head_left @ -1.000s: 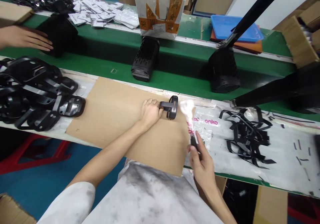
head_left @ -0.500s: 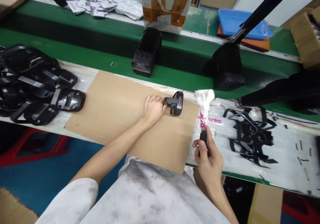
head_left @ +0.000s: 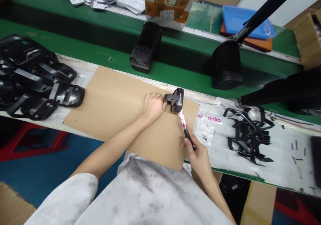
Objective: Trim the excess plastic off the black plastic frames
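Note:
My left hand (head_left: 154, 107) is closed around one end of a black plastic bracket (head_left: 178, 101), holding it on the brown cardboard sheet (head_left: 117, 101). The bracket has a slotted, rounded end that stands up to the right of my fingers. In my right hand (head_left: 198, 151) is a hammer (head_left: 185, 126) with a black grip and a shaft wrapped in white, pink-printed tape. Its upper end meets the bracket's lower right side, and the head is hidden behind the bracket there.
Several black plastic brackets (head_left: 37, 81) are heaped at left. Thin black frame strips (head_left: 250, 133) lie on the white sheeting at right. Beyond, two black perforated housings (head_left: 146, 47) stand on the green surface. A dark arm (head_left: 271, 9) slants across the upper right, near a blue tray (head_left: 247, 22).
My right hand has swung the hammer left and its wrapped head has gone from open view to behind the bracket. My left hand keeps its hold. The whole view has shifted slightly.

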{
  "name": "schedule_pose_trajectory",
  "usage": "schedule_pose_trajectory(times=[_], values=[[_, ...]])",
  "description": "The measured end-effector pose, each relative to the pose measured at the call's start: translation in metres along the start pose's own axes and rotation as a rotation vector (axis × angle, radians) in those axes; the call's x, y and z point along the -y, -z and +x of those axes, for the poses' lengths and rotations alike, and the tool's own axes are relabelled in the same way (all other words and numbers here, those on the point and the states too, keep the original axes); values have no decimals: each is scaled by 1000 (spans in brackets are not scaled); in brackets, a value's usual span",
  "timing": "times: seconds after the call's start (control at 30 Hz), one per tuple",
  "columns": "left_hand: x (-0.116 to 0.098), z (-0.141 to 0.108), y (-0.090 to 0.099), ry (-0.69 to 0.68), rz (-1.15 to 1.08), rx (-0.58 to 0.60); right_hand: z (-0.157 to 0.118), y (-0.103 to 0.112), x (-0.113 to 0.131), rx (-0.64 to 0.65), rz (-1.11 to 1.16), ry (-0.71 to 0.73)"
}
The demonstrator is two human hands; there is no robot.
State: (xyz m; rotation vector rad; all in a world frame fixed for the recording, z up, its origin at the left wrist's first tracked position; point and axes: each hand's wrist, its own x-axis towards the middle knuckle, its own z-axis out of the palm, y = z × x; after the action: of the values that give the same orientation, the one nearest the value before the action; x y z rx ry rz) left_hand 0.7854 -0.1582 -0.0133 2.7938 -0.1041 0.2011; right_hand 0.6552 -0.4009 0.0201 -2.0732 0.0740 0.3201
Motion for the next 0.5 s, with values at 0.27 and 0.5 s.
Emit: schedule_pose_trajectory(times=[0.27, 0.5], values=[[0, 0, 1, 4, -2, 11, -8, -8, 0, -264, 148, 15], [2, 2, 1, 32, -45, 11, 7, 3, -3, -12, 44, -20]])
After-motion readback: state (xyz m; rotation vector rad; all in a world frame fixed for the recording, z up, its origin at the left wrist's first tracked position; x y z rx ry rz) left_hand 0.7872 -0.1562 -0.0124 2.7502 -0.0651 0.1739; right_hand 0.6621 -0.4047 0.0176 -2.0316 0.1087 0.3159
